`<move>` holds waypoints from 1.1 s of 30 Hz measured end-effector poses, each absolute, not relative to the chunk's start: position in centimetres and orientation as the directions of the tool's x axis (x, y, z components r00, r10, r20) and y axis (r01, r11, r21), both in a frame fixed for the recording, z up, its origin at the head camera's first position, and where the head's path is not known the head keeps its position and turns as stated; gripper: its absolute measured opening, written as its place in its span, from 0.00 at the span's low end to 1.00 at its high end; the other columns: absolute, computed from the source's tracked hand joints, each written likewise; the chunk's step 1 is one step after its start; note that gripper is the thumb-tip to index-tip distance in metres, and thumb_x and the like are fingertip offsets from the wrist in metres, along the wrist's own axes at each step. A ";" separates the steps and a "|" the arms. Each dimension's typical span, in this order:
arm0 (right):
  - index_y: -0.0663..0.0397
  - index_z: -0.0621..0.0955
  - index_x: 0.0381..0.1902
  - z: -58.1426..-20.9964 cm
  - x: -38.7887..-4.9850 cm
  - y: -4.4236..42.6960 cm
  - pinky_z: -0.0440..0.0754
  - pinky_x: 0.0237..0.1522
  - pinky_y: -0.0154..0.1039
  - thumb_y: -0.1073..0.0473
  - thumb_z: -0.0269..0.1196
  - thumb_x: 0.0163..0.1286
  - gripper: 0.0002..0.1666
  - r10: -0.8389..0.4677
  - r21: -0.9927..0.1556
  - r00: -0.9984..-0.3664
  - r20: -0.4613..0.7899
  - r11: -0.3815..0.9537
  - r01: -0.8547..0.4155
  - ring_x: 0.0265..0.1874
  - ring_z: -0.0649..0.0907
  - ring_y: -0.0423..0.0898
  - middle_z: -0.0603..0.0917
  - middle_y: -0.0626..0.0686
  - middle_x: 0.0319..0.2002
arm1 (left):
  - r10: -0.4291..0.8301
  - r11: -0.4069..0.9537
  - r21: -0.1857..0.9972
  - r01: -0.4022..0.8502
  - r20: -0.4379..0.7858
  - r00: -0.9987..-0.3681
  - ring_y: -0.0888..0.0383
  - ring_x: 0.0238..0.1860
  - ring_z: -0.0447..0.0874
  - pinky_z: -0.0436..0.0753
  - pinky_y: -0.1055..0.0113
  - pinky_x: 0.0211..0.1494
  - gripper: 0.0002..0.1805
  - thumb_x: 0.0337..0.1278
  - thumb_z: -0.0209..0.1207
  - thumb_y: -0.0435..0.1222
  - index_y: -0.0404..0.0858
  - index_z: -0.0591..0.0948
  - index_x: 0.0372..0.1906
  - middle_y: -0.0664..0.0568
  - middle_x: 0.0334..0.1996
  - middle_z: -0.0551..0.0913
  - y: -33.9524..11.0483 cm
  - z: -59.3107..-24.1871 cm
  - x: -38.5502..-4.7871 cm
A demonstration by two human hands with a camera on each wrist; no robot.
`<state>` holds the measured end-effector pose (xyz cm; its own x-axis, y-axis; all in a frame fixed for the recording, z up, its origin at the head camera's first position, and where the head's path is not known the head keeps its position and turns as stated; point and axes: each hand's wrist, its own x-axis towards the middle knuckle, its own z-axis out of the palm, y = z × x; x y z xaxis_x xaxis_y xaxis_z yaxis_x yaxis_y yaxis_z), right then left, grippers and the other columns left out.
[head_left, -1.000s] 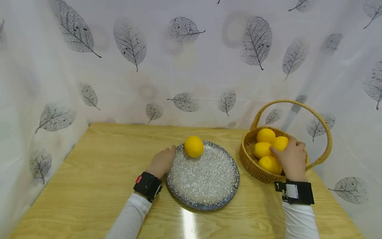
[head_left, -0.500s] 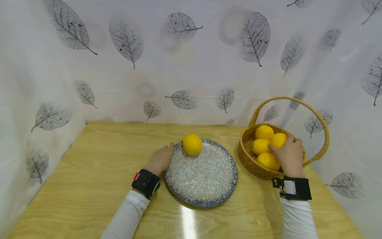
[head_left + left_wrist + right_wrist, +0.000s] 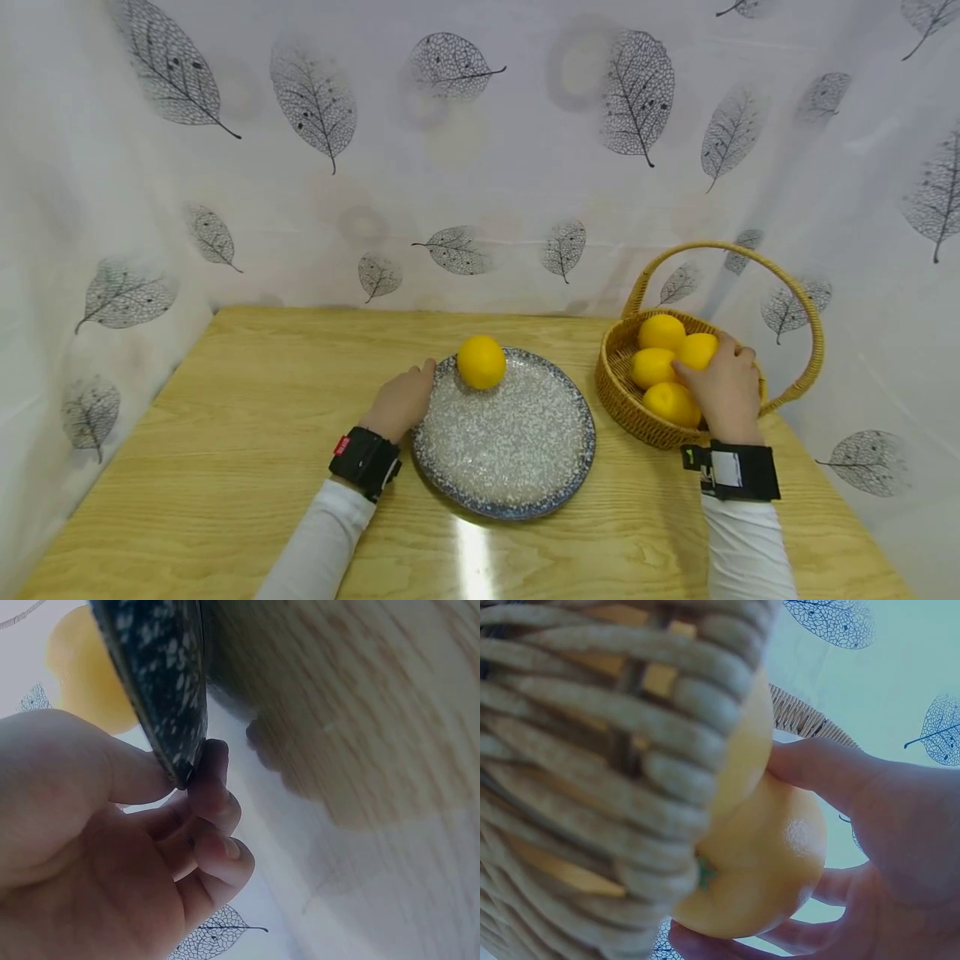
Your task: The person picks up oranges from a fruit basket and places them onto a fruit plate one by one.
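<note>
In the head view, my left hand (image 3: 399,402) is at the left rim of a speckled grey plate (image 3: 510,442) with a dark blue edge. The left wrist view shows the thumb and curled fingers pinching the plate's rim (image 3: 166,690). One round yellow-orange fruit (image 3: 482,362) sits at the plate's far left part. My right hand (image 3: 726,390) reaches into a wicker basket (image 3: 632,415) of several yellow fruits (image 3: 671,404). In the right wrist view, its thumb and fingers curl round a fruit (image 3: 761,855) with a green stem spot, beside the basket wall (image 3: 592,750).
The basket's tall arched handle (image 3: 813,333) leans out to the right, beyond my right hand. A leaf-printed curtain (image 3: 510,183) hangs behind and at both sides of the light wooden table (image 3: 262,400). Bare wood lies left of the plate.
The head view has shifted slightly, so everything appears a little higher and further left. Both hands keep practically the same places against the plate and the basket.
</note>
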<state>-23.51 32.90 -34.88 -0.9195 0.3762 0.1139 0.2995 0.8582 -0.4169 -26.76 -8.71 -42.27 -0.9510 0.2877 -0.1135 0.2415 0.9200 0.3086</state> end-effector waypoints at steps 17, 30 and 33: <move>0.63 0.59 0.78 -34.2 -23.8 31.0 0.72 0.56 0.74 0.46 0.65 0.67 0.50 0.392 -0.456 -0.889 0.237 0.853 0.255 0.62 0.68 0.78 0.64 0.80 0.67 | 0.294 0.913 0.322 0.249 -0.098 -0.951 0.36 0.53 0.84 0.85 0.46 0.54 0.24 0.76 0.44 0.26 0.27 0.65 0.72 0.28 0.57 0.80 -8.9 -42.2 -26.8; 0.57 0.61 0.79 -34.5 -24.5 29.0 0.72 0.57 0.71 0.47 0.66 0.66 0.49 0.300 -0.458 -0.899 0.319 0.879 0.131 0.63 0.68 0.75 0.65 0.78 0.67 | 0.294 0.916 0.318 0.244 -0.119 -0.948 0.36 0.55 0.83 0.85 0.46 0.56 0.25 0.76 0.44 0.25 0.27 0.64 0.74 0.28 0.60 0.78 -8.9 -42.3 -26.9; 0.57 0.61 0.79 -34.5 -24.7 28.4 0.72 0.57 0.71 0.47 0.67 0.66 0.49 0.290 -0.462 -0.897 0.334 0.880 0.113 0.62 0.68 0.74 0.66 0.77 0.67 | 0.293 0.915 0.323 0.242 -0.121 -0.948 0.36 0.55 0.83 0.85 0.46 0.56 0.25 0.76 0.44 0.25 0.27 0.64 0.74 0.28 0.60 0.79 -8.9 -42.2 -26.9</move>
